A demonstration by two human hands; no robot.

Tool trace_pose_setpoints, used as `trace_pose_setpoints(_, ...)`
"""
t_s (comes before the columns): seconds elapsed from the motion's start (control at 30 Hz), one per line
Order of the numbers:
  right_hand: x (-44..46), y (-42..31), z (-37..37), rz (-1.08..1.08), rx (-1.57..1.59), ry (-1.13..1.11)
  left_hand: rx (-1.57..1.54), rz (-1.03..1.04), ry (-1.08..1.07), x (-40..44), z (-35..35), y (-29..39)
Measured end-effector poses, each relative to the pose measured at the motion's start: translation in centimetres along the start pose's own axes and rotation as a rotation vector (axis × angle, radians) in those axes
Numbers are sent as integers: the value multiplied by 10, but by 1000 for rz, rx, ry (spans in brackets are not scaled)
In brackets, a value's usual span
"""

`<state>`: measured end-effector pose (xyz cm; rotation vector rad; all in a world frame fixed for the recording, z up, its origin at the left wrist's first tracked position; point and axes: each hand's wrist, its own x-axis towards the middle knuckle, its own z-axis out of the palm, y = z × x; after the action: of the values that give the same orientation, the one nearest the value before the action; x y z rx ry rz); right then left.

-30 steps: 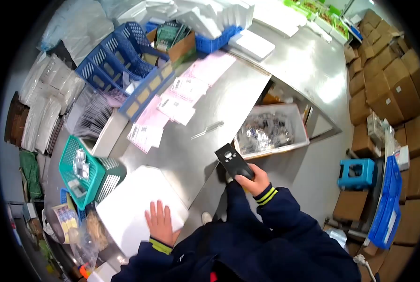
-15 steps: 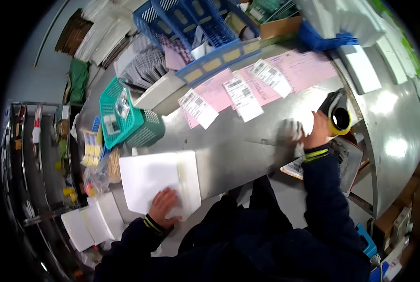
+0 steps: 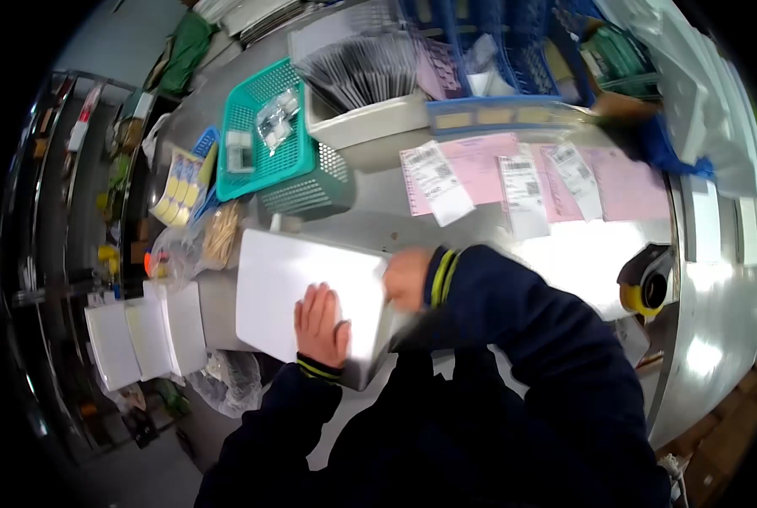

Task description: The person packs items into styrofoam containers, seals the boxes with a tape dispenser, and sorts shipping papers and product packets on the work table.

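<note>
A white box (image 3: 268, 279), foam by its look, lies on the metal table near its front edge. My left hand (image 3: 317, 326) rests flat on its top face, fingers stretched out. At the box's right edge is my right hand (image 3: 406, 279), blurred and closed. Whatever it may be gripping is hidden behind the fist and sleeve. The right forearm reaches across the table from the right.
A tape dispenser (image 3: 646, 279) sits at the right edge. Pink sheets (image 3: 637, 182) with printed labels (image 3: 524, 193) lie behind. At the back stand a green basket (image 3: 309, 169), a white tray (image 3: 370, 121) of dark envelopes and blue bins (image 3: 497, 114).
My right hand has swung left from beside the tape dispenser to the box's right edge. The box now sits tilted, its right side showing. My left hand stays on top. The camera view has turned left.
</note>
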<state>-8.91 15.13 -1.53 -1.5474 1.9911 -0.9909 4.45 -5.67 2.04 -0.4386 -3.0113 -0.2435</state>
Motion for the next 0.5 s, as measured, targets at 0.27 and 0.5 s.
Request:
trace_pose_setpoints(0.27,-34,46,-30,629,-232,1011,-193,-67,-1,0,-10,6)
trace_pose_setpoints(0.5,-40,-44,99,901,737,819,-286,-296,539,-30,-27,-78)
